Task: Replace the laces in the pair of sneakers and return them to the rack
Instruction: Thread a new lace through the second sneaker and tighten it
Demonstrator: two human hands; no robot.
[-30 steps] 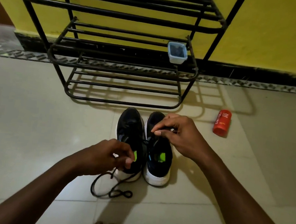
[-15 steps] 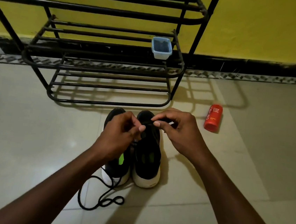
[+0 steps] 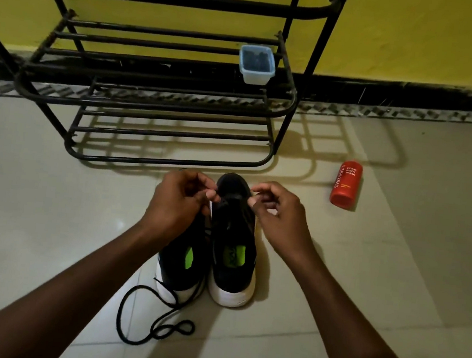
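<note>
A pair of black sneakers with white soles stands side by side on the tiled floor [image 3: 50,217], just in front of the black metal rack [image 3: 178,105], toes pointing at its bottom shelf and heels away from it. The left sneaker [image 3: 181,269] is partly hidden under the left hand [image 3: 180,202]. The right sneaker [image 3: 234,237] shows its whole length, with a green patch on the insole.

Both hands hover over the end of the right sneaker nearest the rack. The left hand's fingers [image 3: 212,195] are curled, thumb pressed to forefinger, at the shoe's left edge. The right hand [image 3: 280,215] mirrors it at the right edge, its fingers [image 3: 256,200] closed in the same pinch. Between the two pinches a black lace [image 3: 232,198] crosses the front eyelets, and each hand appears to grip one side of it, though it is hard to make out against the dark upper.

A loose lace [image 3: 139,314] lies in loops on the floor on the far side of the sneakers from the rack, trailing over the left sneaker's heel.

On the rack's middle shelf, at its right end, sits a small clear container [image 3: 257,64] with dark contents. A red bottle [image 3: 346,187] lies on the floor to the right of the rack, near its right front leg. Behind the rack is a yellow wall [image 3: 418,37].
</note>
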